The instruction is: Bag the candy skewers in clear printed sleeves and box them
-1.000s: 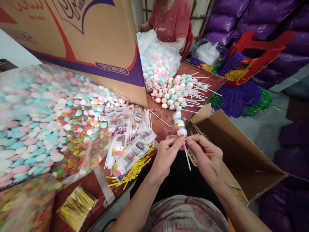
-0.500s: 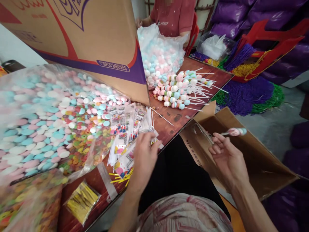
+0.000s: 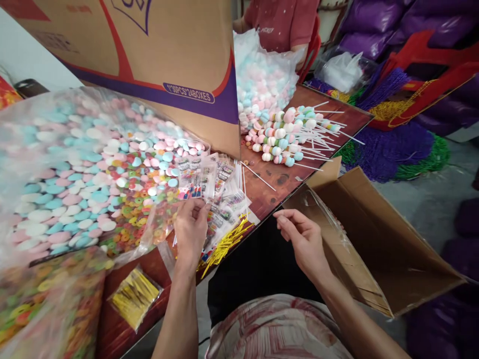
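My left hand [image 3: 191, 227] is over the left edge of the printed clear plastic bags [image 3: 220, 214], its fingers curled and pressed together at the tips; what they pinch, if anything, is hidden. My right hand [image 3: 302, 242] hovers past the table edge, left of an open cardboard box [image 3: 404, 249]. Its fingers are loosely bent and apart, with nothing seen in them. Yellow twist ties [image 3: 228, 242] lie loose by the bags. Beside them are white sticks [image 3: 241, 182].
Skewered marshmallows [image 3: 280, 137] are piled at the table's far right. A large carton [image 3: 168, 60] stands behind bags of marshmallows [image 3: 67, 199] and gummy rings [image 3: 45, 309]. A packet of twist ties [image 3: 135, 298] lies in front. Across the table sits a person [image 3: 277, 25].
My right hand has let go of the wrapped marshmallow stick it held over the box and moved left. My left hand has shifted left across the bags, uncovering the twist ties.
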`<action>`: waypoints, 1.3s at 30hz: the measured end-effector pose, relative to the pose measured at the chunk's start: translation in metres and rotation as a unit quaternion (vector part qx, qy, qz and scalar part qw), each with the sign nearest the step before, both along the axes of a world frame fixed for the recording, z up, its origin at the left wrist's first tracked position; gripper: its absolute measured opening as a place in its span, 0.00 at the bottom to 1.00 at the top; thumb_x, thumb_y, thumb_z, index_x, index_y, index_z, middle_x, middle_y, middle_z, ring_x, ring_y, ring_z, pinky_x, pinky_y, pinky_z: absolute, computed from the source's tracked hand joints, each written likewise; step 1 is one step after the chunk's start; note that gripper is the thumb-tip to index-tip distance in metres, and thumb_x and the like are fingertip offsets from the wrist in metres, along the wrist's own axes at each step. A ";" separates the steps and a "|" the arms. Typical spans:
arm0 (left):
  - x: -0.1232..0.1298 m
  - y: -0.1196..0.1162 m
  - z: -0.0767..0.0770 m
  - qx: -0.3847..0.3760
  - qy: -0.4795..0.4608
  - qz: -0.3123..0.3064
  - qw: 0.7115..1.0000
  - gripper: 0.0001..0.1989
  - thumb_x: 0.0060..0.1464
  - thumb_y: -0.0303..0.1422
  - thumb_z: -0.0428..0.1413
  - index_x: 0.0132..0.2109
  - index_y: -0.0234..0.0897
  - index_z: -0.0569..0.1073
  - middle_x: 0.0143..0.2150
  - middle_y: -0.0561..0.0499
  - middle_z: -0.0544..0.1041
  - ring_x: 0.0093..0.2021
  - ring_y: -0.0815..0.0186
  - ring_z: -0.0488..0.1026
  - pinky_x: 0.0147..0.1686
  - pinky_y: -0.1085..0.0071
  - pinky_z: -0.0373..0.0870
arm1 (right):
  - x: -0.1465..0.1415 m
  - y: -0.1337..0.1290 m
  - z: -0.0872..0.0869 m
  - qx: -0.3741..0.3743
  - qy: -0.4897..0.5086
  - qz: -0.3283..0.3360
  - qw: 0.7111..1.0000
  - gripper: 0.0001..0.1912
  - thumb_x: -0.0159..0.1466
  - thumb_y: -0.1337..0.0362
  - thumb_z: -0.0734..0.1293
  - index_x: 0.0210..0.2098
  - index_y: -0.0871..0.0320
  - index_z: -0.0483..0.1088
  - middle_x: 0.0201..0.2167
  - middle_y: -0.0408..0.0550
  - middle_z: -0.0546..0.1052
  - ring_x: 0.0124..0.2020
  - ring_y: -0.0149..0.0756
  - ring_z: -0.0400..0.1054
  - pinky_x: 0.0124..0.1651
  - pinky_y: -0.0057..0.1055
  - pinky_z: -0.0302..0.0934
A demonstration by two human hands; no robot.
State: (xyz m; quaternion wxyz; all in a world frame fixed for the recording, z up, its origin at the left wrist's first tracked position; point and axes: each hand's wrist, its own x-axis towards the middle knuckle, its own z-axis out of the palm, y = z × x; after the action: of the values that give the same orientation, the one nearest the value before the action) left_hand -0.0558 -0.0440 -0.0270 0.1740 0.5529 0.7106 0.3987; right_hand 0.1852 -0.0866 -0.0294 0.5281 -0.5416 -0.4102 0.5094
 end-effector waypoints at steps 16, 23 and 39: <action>0.107 0.022 0.019 -0.061 -0.603 -0.087 0.790 0.16 0.48 0.40 0.66 0.38 0.36 0.74 0.34 0.51 0.76 0.32 0.71 0.71 0.36 0.74 0.67 | -0.022 0.047 0.013 0.027 0.002 0.045 0.999 0.10 0.60 0.59 0.68 0.26 0.59 0.71 0.23 0.41 0.70 0.27 0.31 0.59 0.32 0.28 0.56; 0.114 0.023 0.020 -0.159 -0.660 -0.100 0.728 0.14 0.42 0.33 0.70 0.36 0.34 0.77 0.37 0.47 0.81 0.37 0.67 0.77 0.40 0.71 0.72 | 0.005 0.069 0.015 0.044 0.008 0.155 0.987 0.12 0.60 0.58 0.69 0.26 0.60 0.71 0.24 0.40 0.69 0.27 0.28 0.58 0.32 0.27 0.54; 0.125 0.015 0.025 -0.232 -0.710 -0.077 0.661 0.19 0.50 0.46 0.65 0.42 0.35 0.80 0.33 0.50 0.78 0.31 0.72 0.71 0.31 0.76 0.67 | 0.025 0.088 0.039 0.064 -0.034 0.228 0.971 0.14 0.60 0.54 0.70 0.27 0.60 0.74 0.24 0.41 0.71 0.27 0.29 0.60 0.32 0.27 0.56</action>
State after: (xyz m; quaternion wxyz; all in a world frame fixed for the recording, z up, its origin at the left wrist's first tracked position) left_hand 0.0690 -0.0294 -0.0025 0.7781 0.0964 0.3959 0.4780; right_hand 0.2101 0.0012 0.0092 0.4176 -0.4159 -0.5724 0.5700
